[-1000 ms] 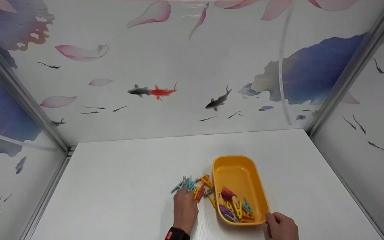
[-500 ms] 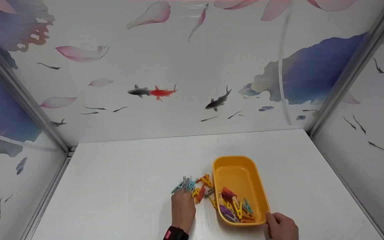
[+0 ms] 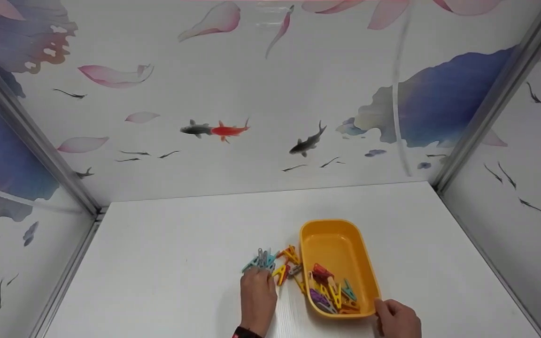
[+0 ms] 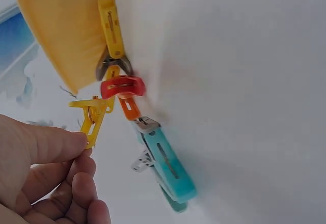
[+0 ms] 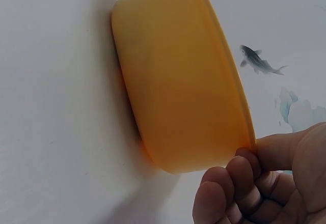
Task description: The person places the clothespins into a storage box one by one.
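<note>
In the left wrist view, my left hand [image 3: 258,295] pinches one end of a yellow clothespin [image 4: 92,122] between thumb and fingertip. Around it lie a red clothespin [image 4: 123,86], a teal clothespin [image 4: 170,165] and another yellow clothespin [image 4: 111,25], part of a small pile left of the yellow plastic tub [image 3: 331,241]. My right hand [image 3: 398,320] grips the tub's near right corner, thumb and fingers on the rim [image 5: 243,102]. Inside the tub, several clothespins [image 3: 335,292] in red, yellow, purple and teal gather at the near end.
A white table [image 3: 181,253] carries the tub and the pile. Behind it stands a white wall [image 3: 261,94] printed with fish and petals, and a side panel [image 3: 510,188] rises at the right. Metal posts [image 3: 486,98] mark the corners.
My left hand has shifted slightly and now has a yellow clothespin pinched apart from its neighbours. The right hand and the tub stay in place.
</note>
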A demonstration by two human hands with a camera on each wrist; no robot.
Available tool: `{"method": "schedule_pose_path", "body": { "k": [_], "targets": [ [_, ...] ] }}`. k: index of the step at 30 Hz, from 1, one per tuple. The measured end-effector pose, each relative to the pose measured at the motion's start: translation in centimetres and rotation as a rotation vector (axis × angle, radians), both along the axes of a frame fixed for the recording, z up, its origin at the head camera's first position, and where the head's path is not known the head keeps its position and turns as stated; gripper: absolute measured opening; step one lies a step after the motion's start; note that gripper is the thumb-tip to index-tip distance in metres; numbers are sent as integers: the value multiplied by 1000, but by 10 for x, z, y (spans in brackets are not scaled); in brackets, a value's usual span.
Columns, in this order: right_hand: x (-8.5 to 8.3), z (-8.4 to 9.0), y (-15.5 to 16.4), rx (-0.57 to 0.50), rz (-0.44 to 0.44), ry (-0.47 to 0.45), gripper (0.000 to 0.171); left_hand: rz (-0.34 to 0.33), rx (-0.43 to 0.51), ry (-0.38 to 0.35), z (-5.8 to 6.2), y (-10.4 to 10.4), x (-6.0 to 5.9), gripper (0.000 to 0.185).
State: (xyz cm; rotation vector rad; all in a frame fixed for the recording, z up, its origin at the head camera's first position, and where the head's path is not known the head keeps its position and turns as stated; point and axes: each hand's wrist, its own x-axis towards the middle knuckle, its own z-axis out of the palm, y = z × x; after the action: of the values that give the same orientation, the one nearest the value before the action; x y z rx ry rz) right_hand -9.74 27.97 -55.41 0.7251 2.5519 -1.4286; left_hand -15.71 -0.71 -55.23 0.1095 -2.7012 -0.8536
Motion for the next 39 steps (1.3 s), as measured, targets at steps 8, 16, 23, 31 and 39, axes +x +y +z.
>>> {"method": "schedule_pose_path", "body": {
  "k": [8, 16, 23, 31, 39],
  "targets": [
    [1, 4, -1, -1, -1, -12, 40, -40, 38, 52, 22, 16, 10, 8],
    [1, 3, -1, -4, 0, -14, 39, -102, 47, 73, 32, 42, 18, 7],
    [0, 3, 0, -4, 6, -23, 40, -181, 64, 44, 30, 60, 22, 10],
    [1, 2, -1, -8, -6, -20, 40, -220, 56, 40, 29, 71, 23, 7],
    [-1, 4, -2, -6, -8, -44, 39, -249, 81, 41, 27, 70, 24, 6]
  ]
}}
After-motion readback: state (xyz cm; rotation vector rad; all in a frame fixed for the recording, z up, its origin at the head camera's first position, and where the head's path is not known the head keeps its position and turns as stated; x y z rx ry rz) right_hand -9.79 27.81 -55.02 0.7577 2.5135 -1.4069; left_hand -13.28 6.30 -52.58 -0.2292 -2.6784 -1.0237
